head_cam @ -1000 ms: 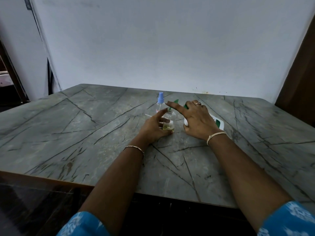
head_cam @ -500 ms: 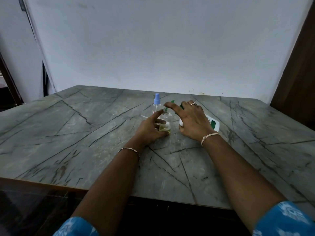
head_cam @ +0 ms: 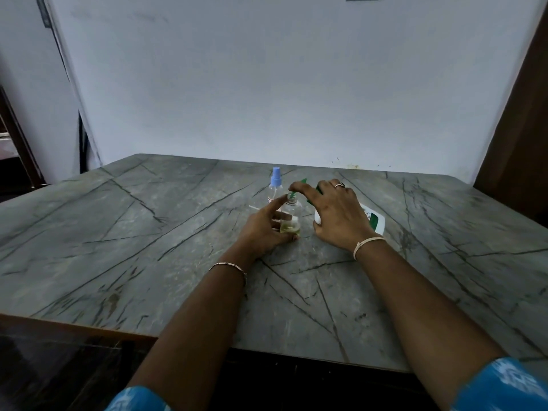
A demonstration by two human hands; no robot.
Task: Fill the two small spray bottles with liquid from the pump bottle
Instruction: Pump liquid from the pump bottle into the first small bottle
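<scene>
A small clear spray bottle [head_cam: 291, 216] stands uncapped on the grey stone table [head_cam: 148, 232], with a little yellowish liquid at its bottom. My left hand [head_cam: 265, 229] grips it from the left. My right hand [head_cam: 335, 215] holds the white and green pump bottle [head_cam: 374, 221] tilted toward it, the forefinger resting on the green pump spout [head_cam: 298, 186] above the small bottle's mouth. Just behind stands a second small clear spray bottle [head_cam: 274, 188] with its blue cap on.
A thin white tube [head_cam: 254, 207], apparently a sprayer's dip tube, pokes out to the left of my left hand. A white wall rises behind the table, with dark wooden frames at the far left and right. The table's near edge runs below my forearms.
Both hands keep their grip and the bottles stay put. The view has shifted slightly, and my right forefinger has curled down over the pump spout.
</scene>
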